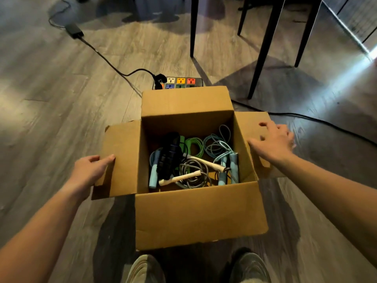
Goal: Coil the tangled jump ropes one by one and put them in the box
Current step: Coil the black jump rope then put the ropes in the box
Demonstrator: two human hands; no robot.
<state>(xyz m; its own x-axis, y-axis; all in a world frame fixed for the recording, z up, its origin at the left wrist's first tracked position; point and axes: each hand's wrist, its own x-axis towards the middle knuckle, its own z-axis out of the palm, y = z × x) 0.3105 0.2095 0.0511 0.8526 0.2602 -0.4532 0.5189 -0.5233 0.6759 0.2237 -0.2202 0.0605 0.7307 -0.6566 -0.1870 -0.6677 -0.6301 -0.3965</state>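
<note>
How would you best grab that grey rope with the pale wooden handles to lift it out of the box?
Probably by the near wooden handle, from straight above: it lies flat on top of the grey coil, uncovered, and the box walls block any sideways approach.

power strip (180, 81) half behind box (200, 213), shoes (145, 269) cropped

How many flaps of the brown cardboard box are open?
4: the far flap upright, the left flap gripped by the left hand, the right flap under the right hand, the near flap folded outward.
</note>
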